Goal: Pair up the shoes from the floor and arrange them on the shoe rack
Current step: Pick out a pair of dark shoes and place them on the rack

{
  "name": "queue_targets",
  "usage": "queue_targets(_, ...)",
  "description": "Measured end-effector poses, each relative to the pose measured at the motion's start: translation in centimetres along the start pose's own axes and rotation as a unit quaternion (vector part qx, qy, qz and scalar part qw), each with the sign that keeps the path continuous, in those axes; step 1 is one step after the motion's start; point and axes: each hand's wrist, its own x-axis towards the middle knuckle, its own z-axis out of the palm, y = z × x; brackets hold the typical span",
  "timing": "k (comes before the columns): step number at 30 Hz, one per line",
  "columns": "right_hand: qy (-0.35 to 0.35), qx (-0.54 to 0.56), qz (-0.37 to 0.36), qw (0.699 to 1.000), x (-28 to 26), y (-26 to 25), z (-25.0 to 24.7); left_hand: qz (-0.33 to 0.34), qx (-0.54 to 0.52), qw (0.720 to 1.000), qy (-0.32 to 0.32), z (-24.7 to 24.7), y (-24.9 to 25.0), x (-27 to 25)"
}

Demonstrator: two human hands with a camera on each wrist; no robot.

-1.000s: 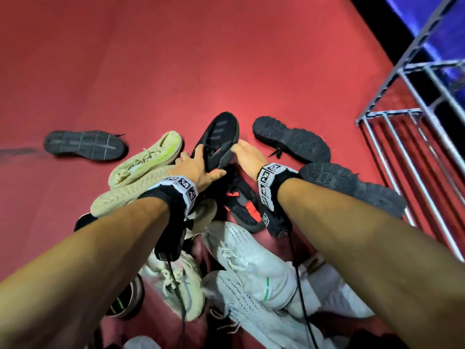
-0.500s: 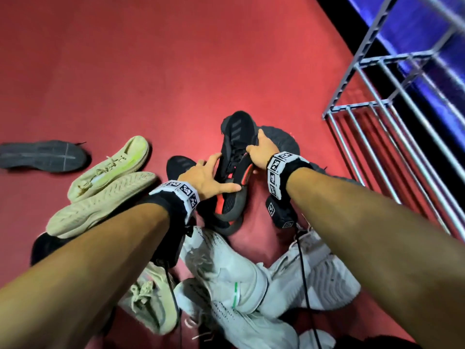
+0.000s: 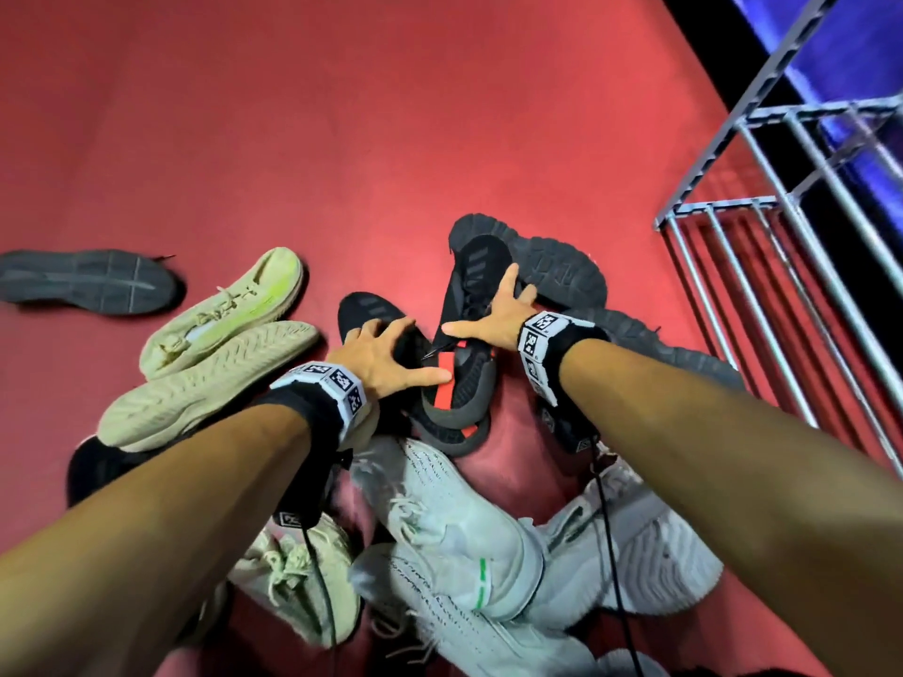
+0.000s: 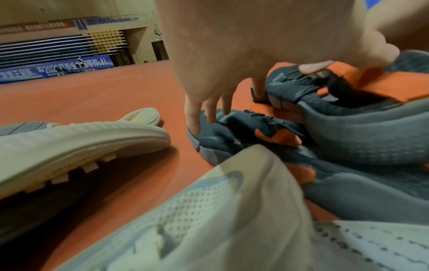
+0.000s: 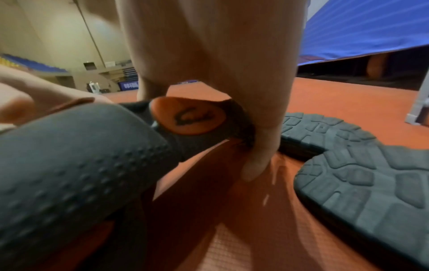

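Two black shoes with red-orange patches lie side by side on the red floor. My left hand (image 3: 386, 354) rests with spread, straight fingers on the left black shoe (image 3: 364, 310). In the left wrist view its fingertips (image 4: 194, 126) touch that shoe's toe (image 4: 243, 128), and the thumb lies on the other shoe's orange tongue. My right hand (image 3: 493, 315) is splayed over the right black shoe (image 3: 481, 256); its fingers (image 5: 257, 161) run straight down beside the collar (image 5: 190, 117). The metal shoe rack (image 3: 782, 237) stands at the right.
A cream and yellow-green pair (image 3: 229, 315) lies left of my hands. Two black lug-soled shoes (image 3: 552, 266) lie upturned between the black pair and the rack. A grey-soled shoe (image 3: 88, 283) lies far left. Several white shoes (image 3: 454, 520) are piled under my forearms.
The two black shoes have been brought together, toes pointing away from me. Both hands have gone from holding them to lying spread over them.
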Motion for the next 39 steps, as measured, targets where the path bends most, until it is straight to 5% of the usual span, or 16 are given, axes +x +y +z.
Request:
queue_targets(11, 0.001, -0.090, 0.013, 0.996, 0.1, -1.3, 2.6, -0.037, 0.060, 0.997, -0.036, -1.7, -3.1, -0.5)
queue_targets(20, -0.052, -0.146, -0.098, 0.983, 0.6, -2.8, 1.6, -0.018, 0.021, 0.999, -0.027, -3.1, -4.0, -0.8)
queue_targets(27, -0.077, -0.115, -0.002, 0.990, 0.3, -1.4, 3.1, -0.010, 0.062, 0.998, -0.015, -4.0, -3.6, 0.2)
queue_targets(33, -0.034, -0.165, -0.015, 0.986, 0.2, -1.2, 2.2, 0.001, 0.076, 0.997, -0.008, -5.5, -2.1, 1.9)
queue_targets(39, 0.029, -0.316, -0.122, 0.940, 0.5, -1.8, -1.1, 0.049, 0.073, 0.996, 0.033, -5.9, -1.2, 2.8)
